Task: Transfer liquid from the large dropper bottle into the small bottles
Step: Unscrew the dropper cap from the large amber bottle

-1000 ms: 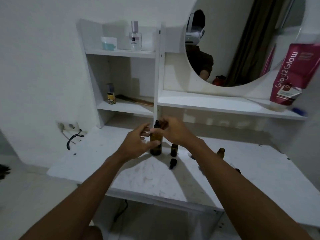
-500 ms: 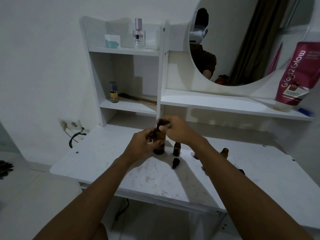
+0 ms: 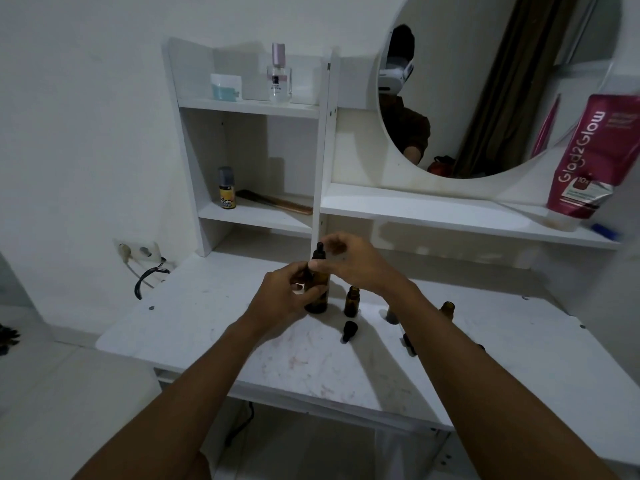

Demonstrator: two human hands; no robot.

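**Desk:** Which step are you on?

**Me:** Opening the source, as I judge it. My left hand [image 3: 287,296] is wrapped round the body of the large dropper bottle [image 3: 317,289]. The bottle stands upright towards the back of the bench [image 3: 207,323], just in front of the shelf unit [image 3: 256,216]. Its dropper cap [image 3: 319,252] sits on the neck.

**Desk:** And your right?

**Me:** My right hand [image 3: 353,261] is up at the cap, fingers curled just beside the bulb. I cannot tell from here whether they pinch it or only hover.

**Desk:** Where does the liquid go?

**Me:** The nearest small bottle [image 3: 352,301] stands open just to the right of the large one, below my right wrist. Its loose cap [image 3: 348,330] lies on the bench in front of it. A second small bottle [image 3: 447,308] stands farther right, beyond my forearm.

**Desk:** Next move?

**Me:** Twist the dropper cap free while the left hand stops the bottle turning. Then lift it straight out, loaded, and carry it the short way to that open neck without dripping.
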